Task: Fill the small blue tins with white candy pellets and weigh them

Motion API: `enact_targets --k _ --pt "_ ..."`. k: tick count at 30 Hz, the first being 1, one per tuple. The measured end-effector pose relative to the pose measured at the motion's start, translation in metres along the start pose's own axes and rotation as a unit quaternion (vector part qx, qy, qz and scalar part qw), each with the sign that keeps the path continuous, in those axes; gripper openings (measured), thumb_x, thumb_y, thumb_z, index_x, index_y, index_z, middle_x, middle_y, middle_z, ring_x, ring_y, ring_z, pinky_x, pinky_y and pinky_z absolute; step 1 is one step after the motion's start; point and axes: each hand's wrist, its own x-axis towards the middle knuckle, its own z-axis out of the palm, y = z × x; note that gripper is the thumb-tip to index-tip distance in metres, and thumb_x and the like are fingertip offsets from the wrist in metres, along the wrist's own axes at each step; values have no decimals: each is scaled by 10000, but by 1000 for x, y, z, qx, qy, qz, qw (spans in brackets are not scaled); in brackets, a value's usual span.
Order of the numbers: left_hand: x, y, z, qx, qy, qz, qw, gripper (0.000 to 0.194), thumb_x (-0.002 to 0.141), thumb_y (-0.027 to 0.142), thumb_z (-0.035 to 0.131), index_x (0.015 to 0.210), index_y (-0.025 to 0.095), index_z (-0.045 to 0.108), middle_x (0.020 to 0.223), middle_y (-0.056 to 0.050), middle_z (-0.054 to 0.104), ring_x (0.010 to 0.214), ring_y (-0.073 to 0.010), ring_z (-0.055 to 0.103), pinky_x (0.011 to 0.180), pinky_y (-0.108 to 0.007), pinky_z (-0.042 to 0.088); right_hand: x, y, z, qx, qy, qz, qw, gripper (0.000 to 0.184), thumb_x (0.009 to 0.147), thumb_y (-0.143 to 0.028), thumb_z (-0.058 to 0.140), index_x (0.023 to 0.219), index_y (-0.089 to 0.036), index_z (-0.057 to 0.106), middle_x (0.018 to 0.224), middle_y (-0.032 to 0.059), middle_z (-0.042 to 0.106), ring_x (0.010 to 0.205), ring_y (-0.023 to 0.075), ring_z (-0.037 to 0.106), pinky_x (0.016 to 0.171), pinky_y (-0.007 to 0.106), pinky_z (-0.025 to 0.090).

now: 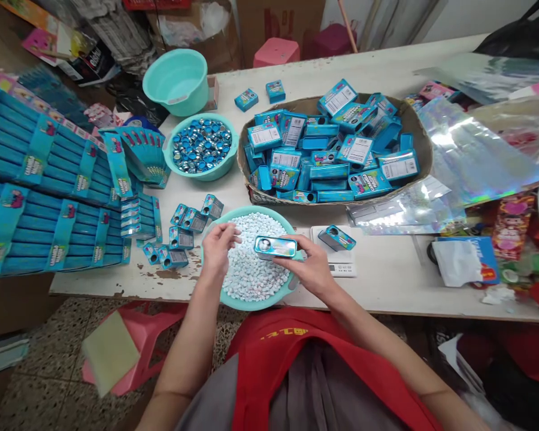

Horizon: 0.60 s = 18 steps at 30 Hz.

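My right hand [313,264] grips a small blue candy box [281,246] by its right end, above a turquoise basin [291,286]. White pieces show in the round hole in the box's top. Small white candies [256,278] fill much of the basin. Over its left side is my left hand [219,246], fingers pinched together; what they hold, if anything, is too small to make out. Just left of the basin stand several blue boxes [181,237] with round holes. Another blue box [336,237] rests on a white scale [348,268] to the right.
Behind the candies, a cardboard tray [424,140] is heaped with blue boxes. A second basin [168,157] holds blue and silver caps [202,145]; a third basin [176,78] stands behind it. Stacked blue display packs [49,221] line the left, shiny plastic sheets [471,155] the right.
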Motion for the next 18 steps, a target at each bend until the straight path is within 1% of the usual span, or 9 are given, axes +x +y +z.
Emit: enact_targets --k 2,4,8,10,12,14,15,17,18 --pt "5 -5 -11 -39 -18 -74 996 317 583 330 762 779 125 621 661 -7 630 505 -59 536 437 -151 317 -4 -3 5 11 -1 -10 1000 359 644 -282 797 972 -216 666 946 19 688 884 198 633 820 315 478" --pt "8 -12 -18 -35 -24 -108 993 333 545 305 777 777 120 626 674 -8 626 539 -61 539 457 -150 335 -6 -3 14 14 -15 -28 999 364 637 -267 805 971 -214 670 953 23 688 912 199 633 846 315 469" --pt "11 -29 -21 65 -41 -89 993 361 508 304 765 793 120 641 677 -9 626 592 -89 546 547 -192 408 -8 2 26 35 -33 -51 998 386 640 -302 809 991 -214 674 955 22 685 917 182 635 842 292 468" --pt "11 -34 -18 125 -61 -73 988 391 514 346 741 821 124 641 675 -12 630 595 -108 546 572 -219 423 -12 4 24 36 -30 -54 997 396 623 -302 819 983 -212 680 938 18 683 900 178 637 826 285 470" --pt "13 -37 -16 192 -81 -47 977 399 554 392 699 851 135 632 678 -16 635 602 -130 553 583 -243 430 -18 5 17 33 -19 -49 998 411 608 -292 828 983 -207 682 939 20 681 899 180 636 824 287 469" --pt "15 -39 -15 273 -103 -17 956 371 623 425 636 873 152 620 702 -23 642 624 -153 567 602 -264 437 -26 6 7 34 -2 -41 999 409 604 -287 831 977 -203 684 945 25 680 903 183 635 829 292 470" --pt "17 -39 -14 319 -113 -1 941 349 664 438 599 877 162 616 718 -27 646 641 -164 575 618 -274 441 -30 8 2 37 7 -36 999 406 604 -288 832 972 -204 684 950 28 679 906 184 635 831 295 472" --pt "19 -40 -14 419 -122 42 899 320 740 451 529 878 177 621 783 -41 659 707 -188 593 675 -299 449 -40 11 -7 45 25 -25 998 400 601 -297 835 961 -207 686 955 31 678 907 188 633 832 299 476" --pt "20 -41 -14 468 -127 72 872 326 771 456 501 892 181 628 843 -54 666 762 -204 600 713 -313 450 -45 13 -11 50 36 -16 998 400 599 -303 836 957 -209 685 955 32 678 905 190 632 829 302 480"
